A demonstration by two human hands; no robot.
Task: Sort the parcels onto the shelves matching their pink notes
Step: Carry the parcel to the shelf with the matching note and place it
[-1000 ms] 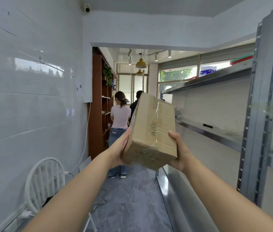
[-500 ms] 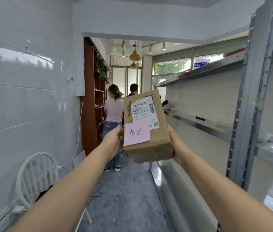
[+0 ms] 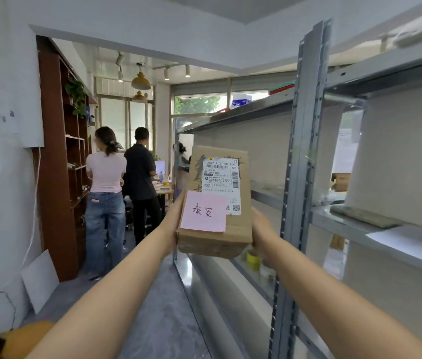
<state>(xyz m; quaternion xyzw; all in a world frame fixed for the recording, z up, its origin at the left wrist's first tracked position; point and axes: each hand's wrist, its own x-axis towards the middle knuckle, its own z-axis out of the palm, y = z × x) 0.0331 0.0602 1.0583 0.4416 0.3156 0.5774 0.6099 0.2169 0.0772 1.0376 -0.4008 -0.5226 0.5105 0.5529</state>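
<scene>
Parcel (image 3: 217,203) is up at arm's length between my two hands, label side facing me, with the pink note (image 3: 204,211) stuck on its lower left, right next to my left hand (image 3: 176,224). That hand presses flat on the box's left side and my right hand (image 3: 260,233) presses on the right side, so the box is clamped between them, held off any surface. Compared with half a second back the grip looks the same and the note side still faces me, but the view has swung right: the grey metal shelf upright (image 3: 300,177) now sits just right of my right hand, and the shelves (image 3: 375,224) beyond it fill more of the frame. Past my left hand, further down the aisle, people (image 3: 106,187) stand with their backs to me by a brown bookcase (image 3: 59,156)
</scene>
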